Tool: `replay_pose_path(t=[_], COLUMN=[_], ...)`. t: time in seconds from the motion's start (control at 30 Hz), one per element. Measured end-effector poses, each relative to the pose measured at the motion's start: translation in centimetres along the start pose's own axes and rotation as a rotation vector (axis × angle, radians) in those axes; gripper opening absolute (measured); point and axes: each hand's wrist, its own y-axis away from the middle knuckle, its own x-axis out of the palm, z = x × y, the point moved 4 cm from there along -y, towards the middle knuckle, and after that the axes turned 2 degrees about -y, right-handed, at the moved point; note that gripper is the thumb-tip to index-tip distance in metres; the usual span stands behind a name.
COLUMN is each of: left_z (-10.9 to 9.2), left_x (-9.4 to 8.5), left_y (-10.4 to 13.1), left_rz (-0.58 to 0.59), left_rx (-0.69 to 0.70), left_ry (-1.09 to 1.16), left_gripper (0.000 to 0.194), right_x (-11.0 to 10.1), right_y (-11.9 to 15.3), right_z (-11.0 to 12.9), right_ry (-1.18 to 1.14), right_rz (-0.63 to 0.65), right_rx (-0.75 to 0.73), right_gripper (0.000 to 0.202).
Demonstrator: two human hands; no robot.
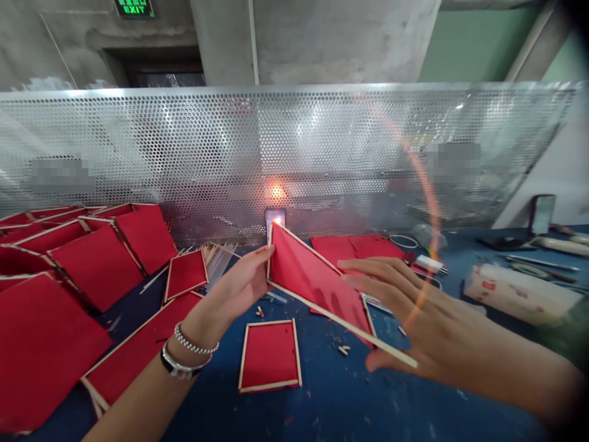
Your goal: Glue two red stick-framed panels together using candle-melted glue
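A red panel [317,285] edged with thin pale wooden strips is held tilted above the table. My left hand [246,276] is closed on its left end, the thumb lying near the upper corner. Across its right end reaches my right hand [409,307], with long fingers at the upper edge and the thumb by the lower strip. That lower strip [396,352] sticks out past the panel's corner toward my right palm. Flat on the table below lies a small red framed panel [270,356].
Red boxes with wooden edges [99,264] crowd the left side. Red sheets [354,247] lie at the back, before a perforated metal screen [221,141]. On the right are a pale wrapped block [519,293], tools and a phone [542,213]. Wood scraps [343,350] dot the blue table.
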Motion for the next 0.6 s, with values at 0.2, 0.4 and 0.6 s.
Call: replay_pose_path(t=[0.2,0.4,0.6], left_z=[-1.3,-1.6,-1.9], left_x=[0.2,0.9,0.3], left_y=[0.8,1.7,1.3], left_rz=[-0.005,0.015,-0.033], left_rx=[0.089,0.021,0.081], left_ry=[0.046,0.052,0.089], left_gripper=[0.016,0.027,0.023], right_x=[2.3,3.4,0.7], right_y=[0.2,-1.0,-0.9], right_z=[-0.3,0.7,-0.8], right_ry=[0.039,-0.010,-0.014], right_rz=[0.176,0.027,-0.206], right_rx=[-0.028,0.011,0.043], right_gripper=[0.088,0.074,0.048])
